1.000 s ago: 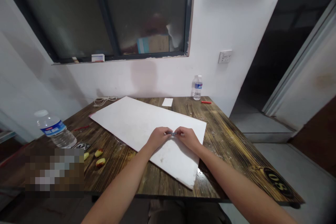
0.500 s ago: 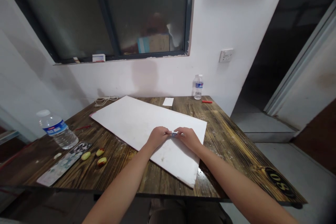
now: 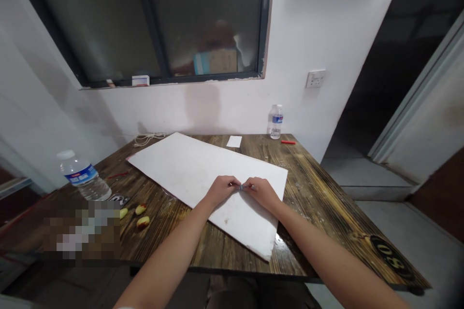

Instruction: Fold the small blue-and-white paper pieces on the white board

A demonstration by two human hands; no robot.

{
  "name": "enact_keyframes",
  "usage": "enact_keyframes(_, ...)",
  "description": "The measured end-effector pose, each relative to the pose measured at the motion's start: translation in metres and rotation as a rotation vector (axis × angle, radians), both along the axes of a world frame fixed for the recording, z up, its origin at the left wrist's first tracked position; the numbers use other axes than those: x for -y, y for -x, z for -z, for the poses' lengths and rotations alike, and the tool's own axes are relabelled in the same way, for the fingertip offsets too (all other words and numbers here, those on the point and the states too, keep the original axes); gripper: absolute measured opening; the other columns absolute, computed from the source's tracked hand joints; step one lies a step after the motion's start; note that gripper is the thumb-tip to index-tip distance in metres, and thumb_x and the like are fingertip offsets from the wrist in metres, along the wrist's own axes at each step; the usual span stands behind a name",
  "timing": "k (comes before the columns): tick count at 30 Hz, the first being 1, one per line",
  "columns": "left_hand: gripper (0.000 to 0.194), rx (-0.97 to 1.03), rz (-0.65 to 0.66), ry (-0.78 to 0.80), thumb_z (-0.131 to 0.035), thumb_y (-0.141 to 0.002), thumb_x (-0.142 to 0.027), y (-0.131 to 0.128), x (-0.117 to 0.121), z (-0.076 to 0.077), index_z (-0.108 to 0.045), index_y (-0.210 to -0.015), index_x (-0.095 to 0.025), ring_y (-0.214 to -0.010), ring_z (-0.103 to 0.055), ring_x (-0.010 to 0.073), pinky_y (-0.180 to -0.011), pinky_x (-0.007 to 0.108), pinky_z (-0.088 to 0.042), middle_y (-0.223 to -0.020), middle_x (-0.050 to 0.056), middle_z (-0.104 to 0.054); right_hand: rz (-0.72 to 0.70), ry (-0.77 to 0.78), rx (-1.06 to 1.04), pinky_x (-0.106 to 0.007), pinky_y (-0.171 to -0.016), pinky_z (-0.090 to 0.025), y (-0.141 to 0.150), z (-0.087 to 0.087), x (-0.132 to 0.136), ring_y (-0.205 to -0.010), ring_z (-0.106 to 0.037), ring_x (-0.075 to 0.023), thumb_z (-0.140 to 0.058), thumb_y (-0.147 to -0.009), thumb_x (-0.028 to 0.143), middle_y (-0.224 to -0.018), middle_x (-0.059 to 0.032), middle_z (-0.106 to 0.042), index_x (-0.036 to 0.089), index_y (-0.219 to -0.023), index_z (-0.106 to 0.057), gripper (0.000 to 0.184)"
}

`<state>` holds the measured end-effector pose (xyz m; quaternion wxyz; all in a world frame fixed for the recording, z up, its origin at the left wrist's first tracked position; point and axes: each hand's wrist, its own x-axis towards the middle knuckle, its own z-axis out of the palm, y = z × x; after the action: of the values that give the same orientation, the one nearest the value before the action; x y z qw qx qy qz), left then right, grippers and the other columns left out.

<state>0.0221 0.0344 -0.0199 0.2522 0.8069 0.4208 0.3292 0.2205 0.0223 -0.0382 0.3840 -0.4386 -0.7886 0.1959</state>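
Note:
My left hand (image 3: 222,189) and my right hand (image 3: 261,191) meet over a large white board (image 3: 181,166) lying on the wooden table (image 3: 319,193). Both hands pinch a small bluish-grey object (image 3: 241,186) between their fingertips; it is too small to name. The fingers of both hands are closed around it, and the heels of both hands rest on the board.
A water bottle (image 3: 84,182) lies at the left, another bottle (image 3: 276,121) stands by the wall. Three small yellow-red fruits (image 3: 139,213) lie near the left front edge. A white paper slip (image 3: 234,141), a red pen (image 3: 288,142) and a white cable (image 3: 148,138) lie at the back.
My hands have stayed together on the small object, its pinch drawn slightly closer. The view shifted a little to the left.

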Motion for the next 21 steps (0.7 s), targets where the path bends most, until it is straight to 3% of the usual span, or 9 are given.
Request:
enact_keyframes(12,0.01,-0.025,-0.036,-0.056,-0.065,-0.072,-0.011,0.0006,-0.0002,0.0066,-0.072,-0.074,-0.018,-0.073,-0.064,0.0151,-0.069,0.025,-0.046,-0.076,0.002,-0.072,-0.002,-0.012,0.062,-0.029,-0.069,-0.042,-0.0011,0.0079,-0.0005,-0.075,-0.06,-0.0202,-0.059,-0.078,0.021,-0.077,-0.0022,-0.068,0.022,-0.075,-0.067,0.009)
enact_keyframes(21,0.008,-0.179,0.017,-0.232,-0.064,-0.074,-0.012,0.0023,0.0018,0.0085,-0.069,-0.073,-0.019,-0.078,-0.061,0.0176,-0.073,0.027,-0.043,-0.077,0.003,-0.069,-0.011,-0.034,0.135,-0.028,-0.068,-0.04,-0.0009,0.0079,0.0027,-0.075,-0.057,-0.0196,-0.056,-0.078,0.019,-0.079,-0.0035,-0.064,0.02,-0.079,-0.064,0.009)
